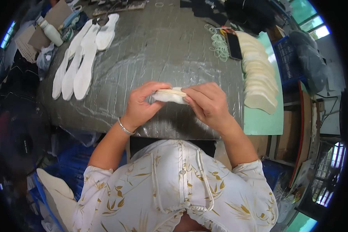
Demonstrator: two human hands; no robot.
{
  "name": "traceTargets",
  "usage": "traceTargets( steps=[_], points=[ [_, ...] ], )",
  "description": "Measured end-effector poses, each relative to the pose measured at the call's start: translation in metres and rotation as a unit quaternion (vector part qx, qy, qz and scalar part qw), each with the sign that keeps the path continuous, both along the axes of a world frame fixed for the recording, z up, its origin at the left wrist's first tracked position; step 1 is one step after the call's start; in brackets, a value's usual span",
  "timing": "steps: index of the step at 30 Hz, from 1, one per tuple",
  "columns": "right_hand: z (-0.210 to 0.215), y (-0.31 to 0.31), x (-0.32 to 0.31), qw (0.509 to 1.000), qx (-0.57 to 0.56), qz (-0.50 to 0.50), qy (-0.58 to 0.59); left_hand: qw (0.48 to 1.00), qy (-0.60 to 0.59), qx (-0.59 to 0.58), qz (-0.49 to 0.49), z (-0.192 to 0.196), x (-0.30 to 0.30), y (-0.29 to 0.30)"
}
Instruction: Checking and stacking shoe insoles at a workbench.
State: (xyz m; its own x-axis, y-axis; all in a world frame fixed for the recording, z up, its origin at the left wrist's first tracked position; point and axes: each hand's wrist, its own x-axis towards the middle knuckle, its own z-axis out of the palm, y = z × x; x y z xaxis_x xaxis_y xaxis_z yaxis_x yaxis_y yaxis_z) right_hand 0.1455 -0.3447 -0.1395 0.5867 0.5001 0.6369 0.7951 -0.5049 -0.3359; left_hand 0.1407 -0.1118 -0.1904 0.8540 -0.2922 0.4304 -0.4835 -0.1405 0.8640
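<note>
Above the near part of the table, both hands hold a white fleecy insole [173, 96] with a cream layer along its upper edge. It is seen almost end-on, so its full length is hidden. My left hand [141, 101] grips the left side between thumb and fingers, with a silver bangle on that wrist. My right hand [209, 103] pinches the right edge, fingertips pressed together. Away to the left lie several white fleecy insoles [85, 65] in a group. Cream insole pieces [261, 77] overlap in a long row to the right.
A plastic-covered dark table [143, 58] spreads in front of me. A green board [265, 125] carries the cream row; beside it are a phone [234, 45] and pale green loops [219, 45]. A white bottle [51, 32] stands far left, a blue crate [287, 58] far right.
</note>
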Motion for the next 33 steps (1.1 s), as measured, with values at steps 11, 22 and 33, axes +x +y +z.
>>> traceTargets(
  steps=[11,22,33],
  points=[
    [0.011,-0.027,-0.001,0.915,0.316,-0.007,0.250,0.993,0.053,-0.097,-0.047,0.034,0.019,-0.036],
    [0.012,-0.043,0.004,0.962,0.176,0.060,0.199,0.940,-0.229,0.251,0.045,0.082,0.018,-0.033],
    [-0.082,-0.076,-0.008,0.866,0.254,-0.011,0.431,0.978,0.097,0.186,-0.020,-0.018,0.003,0.002]
  ],
)
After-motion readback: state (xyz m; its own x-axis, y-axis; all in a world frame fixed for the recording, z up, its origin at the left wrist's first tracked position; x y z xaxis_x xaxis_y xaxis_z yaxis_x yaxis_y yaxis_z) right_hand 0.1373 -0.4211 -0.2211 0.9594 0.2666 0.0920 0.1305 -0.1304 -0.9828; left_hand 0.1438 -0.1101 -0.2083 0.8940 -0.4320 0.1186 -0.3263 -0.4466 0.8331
